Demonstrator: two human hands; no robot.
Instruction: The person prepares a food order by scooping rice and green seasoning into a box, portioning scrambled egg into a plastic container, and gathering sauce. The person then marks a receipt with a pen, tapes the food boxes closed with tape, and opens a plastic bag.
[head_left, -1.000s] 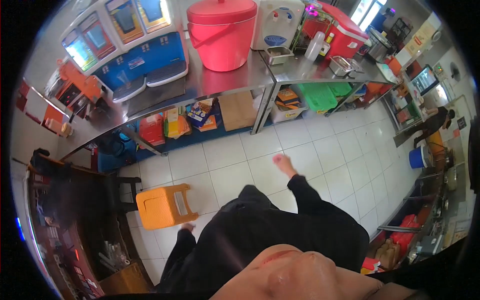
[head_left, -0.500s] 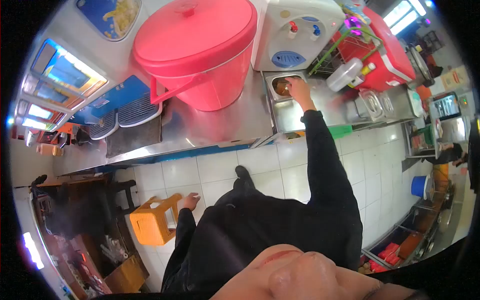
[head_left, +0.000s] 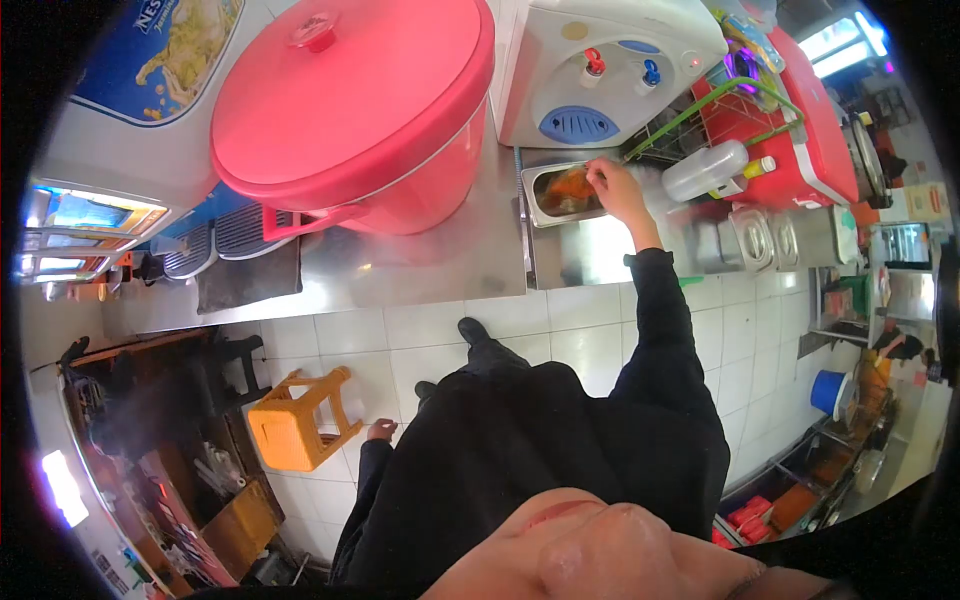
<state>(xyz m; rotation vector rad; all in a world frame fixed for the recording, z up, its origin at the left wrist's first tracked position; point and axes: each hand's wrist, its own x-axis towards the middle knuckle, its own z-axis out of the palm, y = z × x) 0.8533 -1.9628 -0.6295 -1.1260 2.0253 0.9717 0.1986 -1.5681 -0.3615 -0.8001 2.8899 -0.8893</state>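
Observation:
My right hand is over the right end of a small steel food pan set in the counter. Its fingers are pinched together at the pan's edge; whatever they hold is too small to make out. Inside the pan lies something orange-brown, partly covered by liquid or shine. My left hand hangs low at my side, holding nothing, its fingers loosely apart. An orange plastic stool stands on the floor near that hand, apart from it.
A big pink lidded bucket stands on the steel counter, left of a white water dispenser. A green rack, a clear bottle, a red cooler and steel lidded containers are to the right.
My right hand has shifted from over the pan's middle to its right end, exposing more of the orange-brown contents. My view has moved closer to the counter. My left hand has drawn back from the stool.

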